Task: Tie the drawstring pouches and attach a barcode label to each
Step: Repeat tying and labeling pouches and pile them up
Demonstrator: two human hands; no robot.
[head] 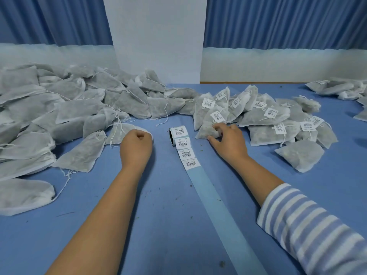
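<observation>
**Right hand on a pouch, left hand fisted, label roll between**

- Right hand (228, 140) gripped the grey pouch (205, 129) at its near corner. Fingers were curled into the fabric and the thumb stuck out toward the near left. That pouch lay on the table (158, 225), just right of centre, at the near-left edge of the labelled pile (268, 120).
- Left hand (137, 142) was curled into a fist with nothing visible in its grip. It sat against the right edge of an unlabelled pouch (121, 132), with loose strings trailing beside it.
- Label roll (179, 135) lay between the two hands, touching neither. Four barcode labels were unrolled toward the near side. A bare blue backing strip (214, 211) ran on from them to the near right.
- Unlabelled pile (65, 108) filled the left side, from near to far.
- A smaller heap (337, 88) sat at the far right, well apart from the labelled pile.
- Striped sleeve (309, 225) was pushed up the right forearm; the left arm was bare.
- Small dark crumbs were scattered on the blue table surface.
- Behind the table were a blue curtain (278, 20) and a white panel (156, 36).
</observation>
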